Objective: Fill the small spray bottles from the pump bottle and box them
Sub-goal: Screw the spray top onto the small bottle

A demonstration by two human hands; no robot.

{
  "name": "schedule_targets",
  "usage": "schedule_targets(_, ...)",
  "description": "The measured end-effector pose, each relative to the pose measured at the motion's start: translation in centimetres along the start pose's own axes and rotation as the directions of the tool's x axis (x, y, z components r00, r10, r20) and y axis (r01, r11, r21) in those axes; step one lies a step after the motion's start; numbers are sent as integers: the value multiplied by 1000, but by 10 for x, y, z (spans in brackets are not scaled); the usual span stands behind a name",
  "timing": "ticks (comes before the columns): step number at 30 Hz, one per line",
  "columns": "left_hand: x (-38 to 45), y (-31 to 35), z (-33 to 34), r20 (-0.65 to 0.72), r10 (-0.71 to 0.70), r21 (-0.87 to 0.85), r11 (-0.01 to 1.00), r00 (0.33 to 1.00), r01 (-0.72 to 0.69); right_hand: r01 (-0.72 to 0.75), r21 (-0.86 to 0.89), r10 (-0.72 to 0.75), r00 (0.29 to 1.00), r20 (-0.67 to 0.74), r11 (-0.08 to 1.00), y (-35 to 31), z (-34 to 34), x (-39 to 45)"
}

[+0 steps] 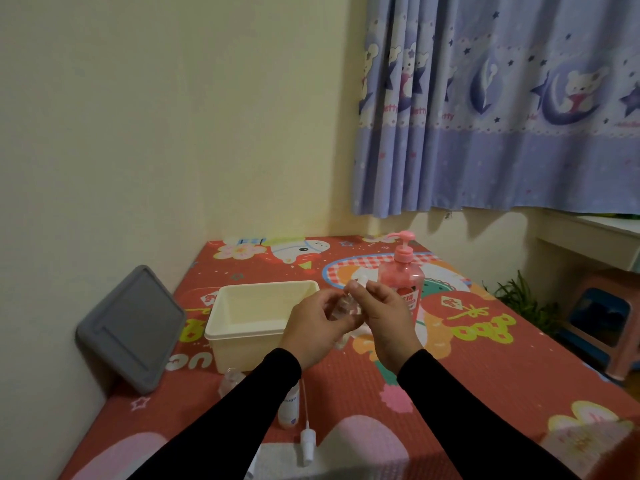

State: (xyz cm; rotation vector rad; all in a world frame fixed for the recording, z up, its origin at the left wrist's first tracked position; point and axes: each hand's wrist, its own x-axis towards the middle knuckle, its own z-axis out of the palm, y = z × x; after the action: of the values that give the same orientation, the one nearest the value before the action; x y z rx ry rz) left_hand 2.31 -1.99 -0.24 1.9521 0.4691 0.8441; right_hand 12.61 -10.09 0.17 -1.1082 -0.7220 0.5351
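My left hand (317, 325) grips the body of a small clear spray bottle (341, 308) above the mat. My right hand (384, 311) pinches that bottle's white spray cap (360, 281) at the top. Right behind my hands stands the pink pump bottle (401, 271). An open cream box (258, 317) sits just left of my hands. Near my left sleeve lie another small clear bottle (232, 379), a small white labelled bottle (290, 408) and a loose white spray head with its tube (306, 438).
A grey lid (133, 329) leans against the wall at the left. The red cartoon mat (485, 358) covers the surface. A blue-and-pink stool (602, 317), a green plant (523, 299) and a white desk (595, 237) stand at the right, under a purple curtain.
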Motion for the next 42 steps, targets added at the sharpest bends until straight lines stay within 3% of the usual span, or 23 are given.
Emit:
schedule_targets(9, 1, 1, -5, -17, 10, 49, 999, 1000, -10, 32, -141, -38, 999, -39, 989, 2, -3, 1)
schedule_targets(18, 1, -1, -2, -12, -10, 9, 1000, 1000, 10, -56, 63, 53, 998, 42, 996, -4, 8, 0)
schedule_targets(25, 3, -2, -7, -2, -24, 15, 1000, 1000, 24, -80, 86, 76, 996, 50, 993, -3, 3, 2)
schedule_targets(29, 4, -2, -10, -9, -20, 39, 999, 1000, 21, -33, -34, 34, 998, 59, 999, -1, 0, 0)
schedule_targets(32, 2, -1, -9, -19, -16, 58, 998, 1000, 17, -27, -100, 26, 1000, -16, 995, 2, 1, 2)
schedule_targets(34, 2, -1, -8, -8, -15, 56, 998, 1000, 15, -53, -77, 49, 997, -54, 996, 4, 3, 4)
schedule_targets(42, 3, 1, -6, -18, -5, 74, 997, 1000, 6, -75, 49, 74, 997, 36, 996, -5, 17, 2)
